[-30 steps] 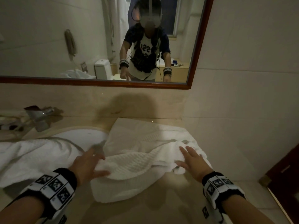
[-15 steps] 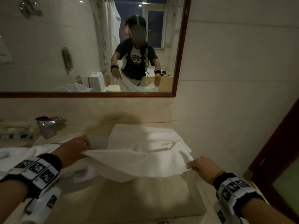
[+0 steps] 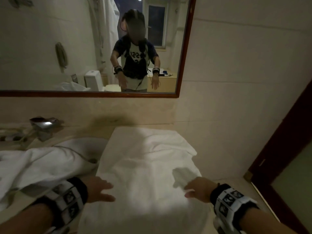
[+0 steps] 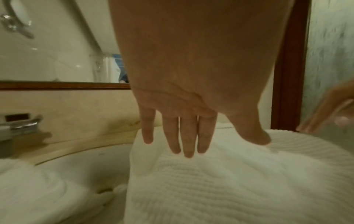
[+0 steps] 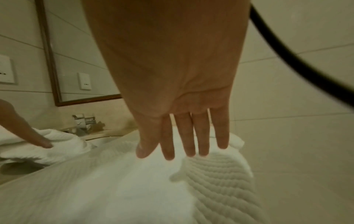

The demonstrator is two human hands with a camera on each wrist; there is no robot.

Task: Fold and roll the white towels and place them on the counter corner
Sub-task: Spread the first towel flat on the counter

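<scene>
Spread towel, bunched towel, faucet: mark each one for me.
spread towel (image 3: 145, 166), head view, middle of its flat top.
bunched towel (image 3: 38, 164), head view, top of the heap.
faucet (image 3: 44, 125), head view, shiny top.

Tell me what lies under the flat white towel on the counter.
The flat towel lies on the beige counter, its left edge overhanging the sink. Both hands are open above it. Anything beneath the cloth is hidden.

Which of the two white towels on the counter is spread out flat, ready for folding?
The towel on the right, lying flat beneath both open hands, left and right. The other towel lies bunched and rumpled on the left, over the sink.
</scene>
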